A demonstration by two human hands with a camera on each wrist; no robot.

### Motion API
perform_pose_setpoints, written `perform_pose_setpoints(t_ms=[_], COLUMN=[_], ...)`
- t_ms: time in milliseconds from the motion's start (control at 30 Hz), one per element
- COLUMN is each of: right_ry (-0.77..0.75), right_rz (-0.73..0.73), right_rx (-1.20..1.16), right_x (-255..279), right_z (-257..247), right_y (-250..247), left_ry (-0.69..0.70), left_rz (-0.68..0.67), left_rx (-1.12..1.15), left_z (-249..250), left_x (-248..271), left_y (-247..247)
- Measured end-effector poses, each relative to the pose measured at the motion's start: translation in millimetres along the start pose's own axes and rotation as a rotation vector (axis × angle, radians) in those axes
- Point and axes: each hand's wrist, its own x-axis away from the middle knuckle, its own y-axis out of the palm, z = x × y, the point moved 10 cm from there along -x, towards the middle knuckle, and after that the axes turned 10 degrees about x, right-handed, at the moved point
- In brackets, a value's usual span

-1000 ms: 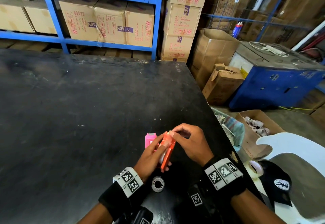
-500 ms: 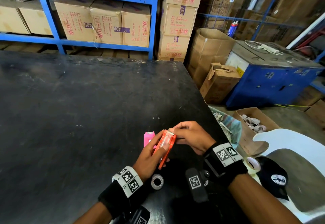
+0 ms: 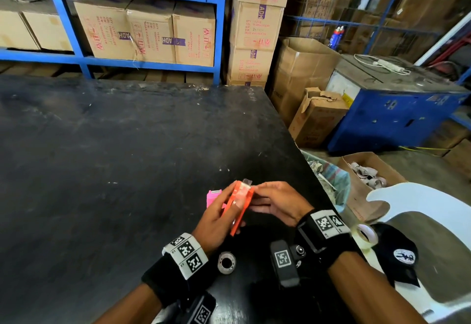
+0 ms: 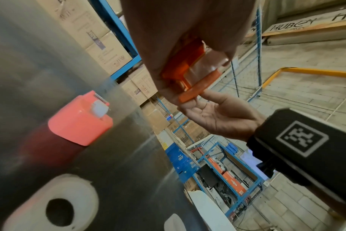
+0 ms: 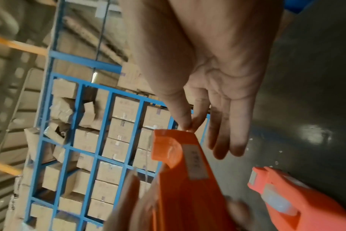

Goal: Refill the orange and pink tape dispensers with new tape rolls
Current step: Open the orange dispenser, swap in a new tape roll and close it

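Both hands on orange dispenser [image 3: 240,202]: left hand [image 3: 216,218] grips body, right hand [image 3: 276,202] fingers pinch tape end.

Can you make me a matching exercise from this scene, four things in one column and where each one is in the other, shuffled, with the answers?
Things:
1. orange plastic tape dispenser
2. pink plastic tape dispenser
3. small grey tape roll core
4. black cap with a white emblem

Places:
A. lying on the black table near the left wrist
B. held up in the left hand
C. off the table, on the white chair
D. resting on the table behind the hands

Pairs: 1-B, 2-D, 3-A, 4-C
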Motion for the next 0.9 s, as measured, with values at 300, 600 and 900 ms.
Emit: perform_pose_setpoints(t_ms=[300,600,900], right_ry=[-0.001,0.011,0.052], right_rz=[0.178,0.29,0.243], right_rx=[0.039,-0.018,0.072], right_x=[13.9,-0.6,-48.3], right_z=[29.3,68.3,80.6], right_y=[-18.8,-37.1,-39.7], left_ry=[-0.185,-0.355,-0.398], left_rz=[0.158,0.286,0.24], left_rx=[0.111,-0.042,-0.167], left_z=[-50.9,-113.7,-119.9], left_x=[-41.9,-69.8,-85.5], left_y=[0.9,6.1,1.9])
